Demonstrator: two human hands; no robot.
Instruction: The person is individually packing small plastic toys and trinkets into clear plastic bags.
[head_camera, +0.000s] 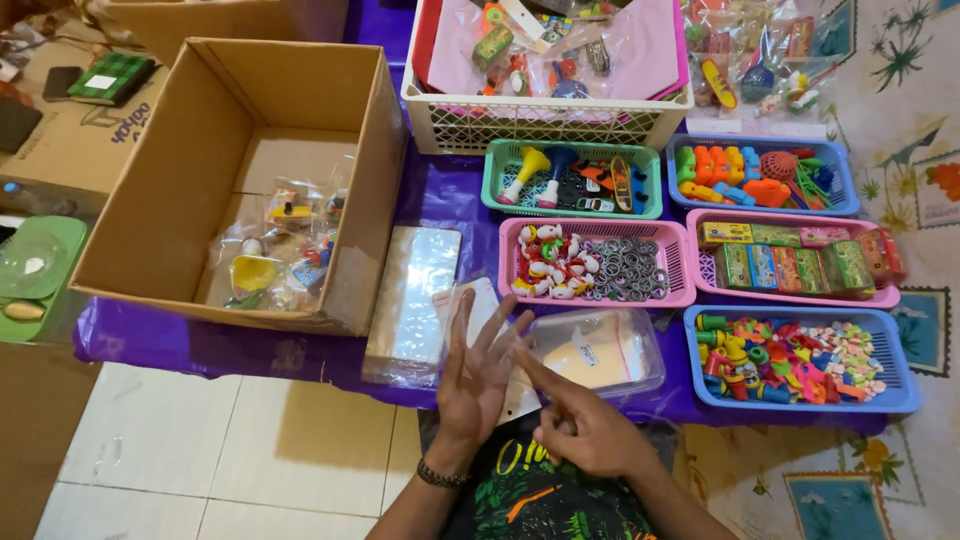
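The clear plastic bag (490, 345) lies at twelve o'clock from the left hand (478, 375), open with fingers spread against it; the right hand (585, 430), forefinger out, holds nothing.

a clear plastic bag (598, 352) with something pale yellow-orange inside lies flat at the purple table's front edge, just beside a stack of empty clear bags (413, 300) on its left

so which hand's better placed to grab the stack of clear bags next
Left, likely. The left hand is open with fingers spread right beside the stack of clear bags; the right hand sits farther off, pointing at the left palm.
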